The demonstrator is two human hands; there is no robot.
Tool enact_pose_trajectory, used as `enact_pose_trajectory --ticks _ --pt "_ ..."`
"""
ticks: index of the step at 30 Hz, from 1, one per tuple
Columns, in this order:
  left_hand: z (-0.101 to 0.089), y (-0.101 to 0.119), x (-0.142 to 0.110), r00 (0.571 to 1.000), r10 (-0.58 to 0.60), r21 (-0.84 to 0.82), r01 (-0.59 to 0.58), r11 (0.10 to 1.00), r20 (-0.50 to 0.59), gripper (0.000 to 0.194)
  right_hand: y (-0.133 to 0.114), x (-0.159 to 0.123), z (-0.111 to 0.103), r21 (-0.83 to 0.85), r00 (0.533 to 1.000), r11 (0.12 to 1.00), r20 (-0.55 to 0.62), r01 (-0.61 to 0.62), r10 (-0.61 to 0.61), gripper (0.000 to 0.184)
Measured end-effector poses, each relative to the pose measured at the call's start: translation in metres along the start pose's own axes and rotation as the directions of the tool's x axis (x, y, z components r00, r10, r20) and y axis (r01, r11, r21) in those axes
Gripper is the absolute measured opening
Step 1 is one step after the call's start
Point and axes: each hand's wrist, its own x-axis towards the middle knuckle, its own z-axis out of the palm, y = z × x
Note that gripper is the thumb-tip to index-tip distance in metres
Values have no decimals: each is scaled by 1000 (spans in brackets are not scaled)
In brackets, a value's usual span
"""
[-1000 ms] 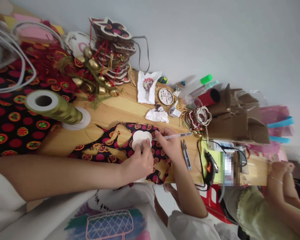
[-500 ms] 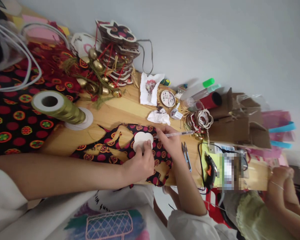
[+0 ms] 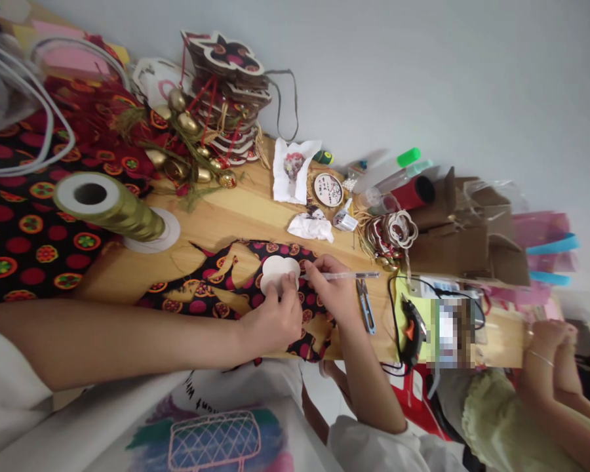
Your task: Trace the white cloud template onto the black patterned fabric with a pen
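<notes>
A white flower-shaped card (image 3: 276, 266) lies on dark fabric with red and orange round prints (image 3: 260, 251), which has several cut-out holes. My left hand (image 3: 275, 321) presses the card down, its bent fingertips closed on the lower part. From the other side my right hand (image 3: 332, 285) grips a clear-barrelled pen (image 3: 356, 275), its tip end at the card's right edge. Just right of that hand lie blue thread snips (image 3: 366, 308). The pen's tip itself is too small to make out.
A spool of olive ribbon (image 3: 118, 213) stands at left beside more printed fabric (image 3: 29, 229). Behind it rises a stack of flower-shaped ornaments (image 3: 231, 98) with gold bells. A black glue gun (image 3: 413, 334) and cardboard boxes (image 3: 467, 242) are at right. Another person's arm (image 3: 545, 367) rests beyond.
The pen and my right hand have shifted slightly along the card's right edge. My left hand stays pressed on the card. The whole view sways a little.
</notes>
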Motion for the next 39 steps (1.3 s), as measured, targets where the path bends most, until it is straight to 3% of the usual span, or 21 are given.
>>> enact_pose_trajectory --ticks 8,17,27,34,39 --pt "1 1 -1 1000 2 -20 -2 1000 4 34 -4 -1 0 -12 1000 1000 8 25 -25 29" --pt "2 1 0 1000 -8 17 8 1000 0 34 4 10 1 39 999 998 12 -52 52 32" --pt "-1 0 0 1000 -13 42 13 999 16 35 -2 30 0 -60 997 996 28 69 -68 33" --pt "3 3 0 999 -44 14 44 999 -30 36 2 32 0 -19 998 998 15 67 -67 30" --pt "0 1 0 1000 -11 14 10 1000 22 35 6 24 -1 16 999 999 8 48 -48 30"
